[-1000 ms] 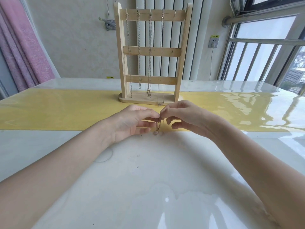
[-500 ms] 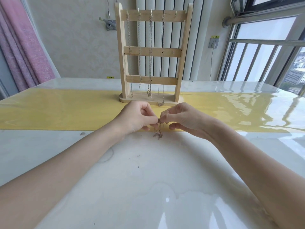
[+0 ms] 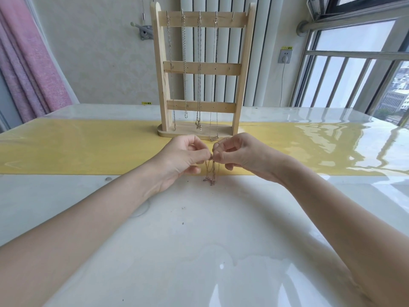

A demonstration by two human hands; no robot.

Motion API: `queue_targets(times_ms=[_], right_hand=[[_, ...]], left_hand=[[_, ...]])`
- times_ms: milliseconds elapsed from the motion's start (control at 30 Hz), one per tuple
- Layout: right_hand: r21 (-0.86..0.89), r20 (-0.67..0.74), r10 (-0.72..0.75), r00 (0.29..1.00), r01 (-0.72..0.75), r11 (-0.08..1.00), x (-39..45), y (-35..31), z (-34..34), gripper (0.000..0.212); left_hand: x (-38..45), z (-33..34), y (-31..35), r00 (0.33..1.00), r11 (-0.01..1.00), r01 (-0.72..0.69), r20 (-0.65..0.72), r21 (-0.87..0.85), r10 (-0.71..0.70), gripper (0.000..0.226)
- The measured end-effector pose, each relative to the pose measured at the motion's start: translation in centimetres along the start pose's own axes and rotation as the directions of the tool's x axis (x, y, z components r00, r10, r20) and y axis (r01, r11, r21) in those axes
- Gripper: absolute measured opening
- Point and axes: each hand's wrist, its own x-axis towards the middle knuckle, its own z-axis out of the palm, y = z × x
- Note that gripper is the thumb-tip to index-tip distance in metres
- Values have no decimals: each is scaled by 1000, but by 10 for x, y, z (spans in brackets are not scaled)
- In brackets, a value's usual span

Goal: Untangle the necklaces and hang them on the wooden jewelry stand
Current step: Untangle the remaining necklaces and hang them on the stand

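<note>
A thin necklace chain (image 3: 211,171) hangs in loops between my two hands, its lower end touching the white table. My left hand (image 3: 183,158) pinches the top of the chain with thumb and forefinger. My right hand (image 3: 239,154) pinches the same spot from the other side, fingertips nearly touching the left ones. Just behind them stands the wooden jewelry stand (image 3: 238,94) on the yellow runner (image 3: 77,147). Several chains (image 3: 199,69) hang from its top hooks; the rightmost hook (image 3: 232,17) is bare.
The glossy white table (image 3: 199,240) stretches toward me. A pink curtain (image 3: 28,58) hangs at the left, a radiator and wall socket (image 3: 285,56) stand behind the stand, and a barred window (image 3: 354,74) is at the right.
Both hands have lifted a little and the chain now hangs longer between them, loops spread out, its end still near the table.
</note>
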Motion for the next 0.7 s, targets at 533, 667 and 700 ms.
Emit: queue_targets(times_ms=[533, 667, 700], right_hand=[[258, 39, 78, 996, -86, 962, -4, 3, -15, 22], [497, -32, 102, 994, -72, 864, -4, 2, -13, 19], [528, -47, 104, 993, -64, 847, -3, 2, -11, 18]], left_hand=[[6, -19, 3, 979, 976, -191, -92, -101, 182, 20], [7, -18, 0, 989, 982, -138, -69, -129, 130, 18], [6, -17, 0, 991, 981, -128, -66, -146, 119, 18]])
